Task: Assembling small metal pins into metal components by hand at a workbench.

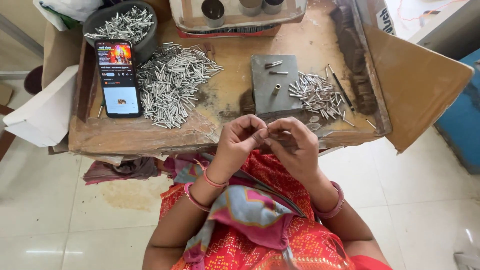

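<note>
A low, worn wooden table (230, 131) with a raised rim stands on a pale tiled floor (60, 200), and a flap of brown cardboard (420, 85) leans off its right side. A folded white sheet (45, 112) juts out past its left edge. On the table's left half lies a broad heap of short silver metal tubes (172, 85), and behind it a round dark grey bowl (145, 47) holds more of the same tubes. A black smartphone (117, 77) with a lit screen lies flat just left of the heap, touching its edge. Near the middle sits a flat grey stone slab (272, 92) with one small tube standing upright on it and a couple lying near its far edge. Just right of the slab is a smaller pile of silver tubes (317, 92), with two thin dark sticks (341, 87) lying beside it. At the far edge a cardboard tray carries grey metal cylinders (214, 11).

The person sits at the near edge in red patterned cloth, pink bangles on both wrists. The left hand (239, 142) and right hand (295, 145) are brought together over the table's front rim, fingertips meeting. Pinched between them is a tiny dark piece (265, 134), too small to tell what it is; both hands close on it with thumbs and forefingers.
</note>
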